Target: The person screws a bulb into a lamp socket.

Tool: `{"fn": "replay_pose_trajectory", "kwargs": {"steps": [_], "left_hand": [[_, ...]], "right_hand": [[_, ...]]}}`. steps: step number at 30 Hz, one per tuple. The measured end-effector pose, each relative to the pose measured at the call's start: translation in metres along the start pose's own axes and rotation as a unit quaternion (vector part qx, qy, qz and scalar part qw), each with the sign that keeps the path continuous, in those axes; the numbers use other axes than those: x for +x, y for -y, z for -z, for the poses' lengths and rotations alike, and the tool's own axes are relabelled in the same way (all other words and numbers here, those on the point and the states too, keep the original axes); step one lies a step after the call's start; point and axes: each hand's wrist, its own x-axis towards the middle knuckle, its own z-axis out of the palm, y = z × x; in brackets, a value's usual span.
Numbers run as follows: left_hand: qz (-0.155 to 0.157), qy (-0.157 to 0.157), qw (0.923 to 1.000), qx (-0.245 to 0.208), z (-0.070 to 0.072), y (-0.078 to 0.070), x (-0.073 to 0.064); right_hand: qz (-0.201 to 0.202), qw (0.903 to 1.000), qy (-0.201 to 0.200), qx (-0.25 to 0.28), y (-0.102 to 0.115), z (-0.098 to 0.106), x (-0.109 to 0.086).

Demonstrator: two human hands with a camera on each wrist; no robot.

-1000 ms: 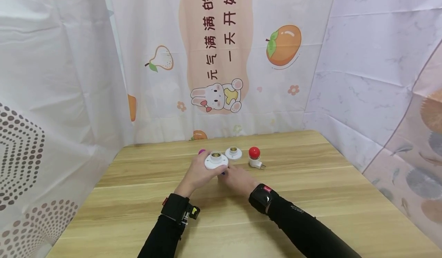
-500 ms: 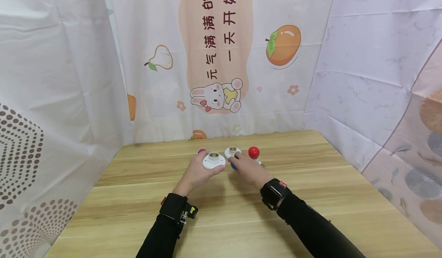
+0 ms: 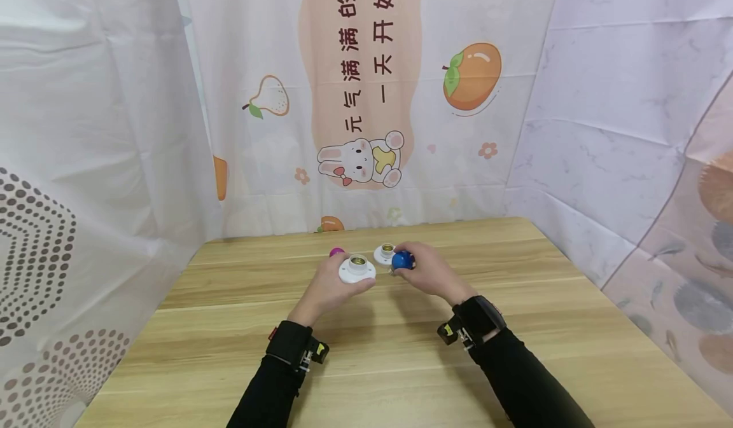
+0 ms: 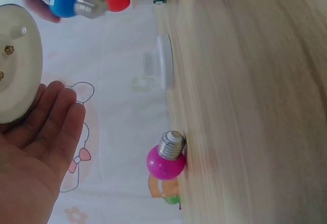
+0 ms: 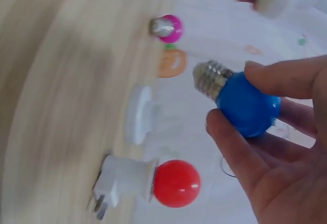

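Note:
My left hand [image 3: 328, 288] grips a round white lamp holder [image 3: 357, 270] by its rim, its brass-lined socket facing up, above the table. In the right wrist view my right hand [image 5: 286, 147] pinches a blue light bulb [image 5: 248, 104] between thumb and fingers, its metal screw base pointing away from the palm. The bulb is in the air, to the right of the lamp holder and apart from it. Behind the hands a second white lamp holder [image 3: 384, 256] stands on the table. A magenta bulb [image 4: 166, 161] lies on the table beyond my left hand.
A red bulb [image 5: 177, 183] sits in a white plug-in socket [image 5: 122, 178] on the table, hidden behind my right hand in the head view. The wooden table [image 3: 366, 377] ends at a printed curtain [image 3: 263, 161] at the back. More curtains hang at both sides.
My right hand has lifted the blue bulb off the table, moving up and to the right, and turned so the bulb shows. My left hand with the lamp holder has barely moved.

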Motion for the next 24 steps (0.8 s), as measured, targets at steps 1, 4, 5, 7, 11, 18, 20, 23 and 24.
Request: {"fn": "replay_pose_trajectory", "kwargs": {"steps": [1,4,5,7,11,18,20,23,24], "left_hand": [[0.002,0.003,1.0,0.002,-0.001,0.0,0.0],[0.006,0.009,0.9999,0.006,-0.002,-0.001,0.0],[0.007,0.011,0.9999,0.008,-0.002,-0.001,0.0],[0.009,0.013,0.9998,0.013,-0.003,-0.002,-0.001],[0.011,0.019,0.9996,0.02,-0.003,-0.001,-0.001],[0.0,0.033,0.9985,0.043,-0.004,-0.001,-0.002],[0.0,0.035,0.9983,0.048,-0.005,-0.001,-0.002],[-0.002,0.039,0.998,0.049,-0.005,-0.001,-0.001],[-0.002,0.041,0.998,0.048,-0.005,0.0,-0.001]], "right_hand": [[-0.003,0.9999,0.003,0.012,0.001,0.002,-0.001],[-0.013,0.9988,0.01,0.047,0.005,0.006,-0.002],[-0.013,0.9983,0.01,0.056,0.006,0.008,-0.002],[-0.011,0.9971,0.008,0.074,0.008,0.011,-0.003],[-0.011,0.9949,0.005,0.1,0.011,0.017,-0.003],[-0.03,0.9827,0.008,0.183,0.018,0.026,-0.003],[-0.029,0.9813,0.004,0.19,0.021,0.027,-0.003],[-0.015,0.9815,-0.005,0.191,0.027,0.028,-0.002],[-0.008,0.9815,-0.007,0.191,0.029,0.029,-0.002]]}}
